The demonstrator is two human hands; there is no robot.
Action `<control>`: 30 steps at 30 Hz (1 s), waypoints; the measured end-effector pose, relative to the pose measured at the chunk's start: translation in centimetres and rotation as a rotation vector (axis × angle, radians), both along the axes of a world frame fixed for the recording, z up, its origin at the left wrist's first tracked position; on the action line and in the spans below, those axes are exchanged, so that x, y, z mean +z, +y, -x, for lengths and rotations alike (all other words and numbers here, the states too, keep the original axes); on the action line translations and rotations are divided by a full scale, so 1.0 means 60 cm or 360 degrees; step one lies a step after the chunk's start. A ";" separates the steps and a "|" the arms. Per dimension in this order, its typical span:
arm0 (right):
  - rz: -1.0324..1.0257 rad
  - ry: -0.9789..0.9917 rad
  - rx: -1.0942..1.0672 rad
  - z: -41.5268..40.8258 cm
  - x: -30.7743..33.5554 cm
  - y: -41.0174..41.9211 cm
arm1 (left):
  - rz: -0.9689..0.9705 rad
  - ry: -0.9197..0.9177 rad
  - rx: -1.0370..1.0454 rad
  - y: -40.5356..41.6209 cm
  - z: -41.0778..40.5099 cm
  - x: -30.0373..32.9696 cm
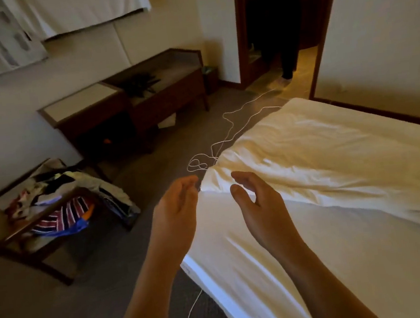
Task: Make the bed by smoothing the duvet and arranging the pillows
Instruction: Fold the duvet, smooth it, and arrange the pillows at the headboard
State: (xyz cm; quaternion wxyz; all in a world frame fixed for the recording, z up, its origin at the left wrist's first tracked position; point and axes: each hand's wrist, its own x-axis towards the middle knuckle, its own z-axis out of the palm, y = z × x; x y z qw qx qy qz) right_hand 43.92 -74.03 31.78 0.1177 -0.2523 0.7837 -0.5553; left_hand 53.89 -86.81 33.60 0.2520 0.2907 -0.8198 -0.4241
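A white duvet lies rumpled across the far part of the bed, its near edge folded back and its corner close to my hands. Below it the bare white sheet covers the mattress. My left hand hovers over the bed's left edge, fingers relaxed, holding nothing. My right hand is raised just in front of the duvet's corner, fingers loosely curved and apart from the cloth. No pillows are in view.
A thin white cable snakes over the grey carpet along the bed's left side. A dark wooden desk lines the wall. An open suitcase of clothes sits at left. A person stands in the doorway.
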 end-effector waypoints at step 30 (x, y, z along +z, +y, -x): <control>-0.0048 -0.0279 -0.0447 0.008 -0.110 -0.739 | -0.0042 -0.0210 -0.0529 -0.799 0.054 -0.061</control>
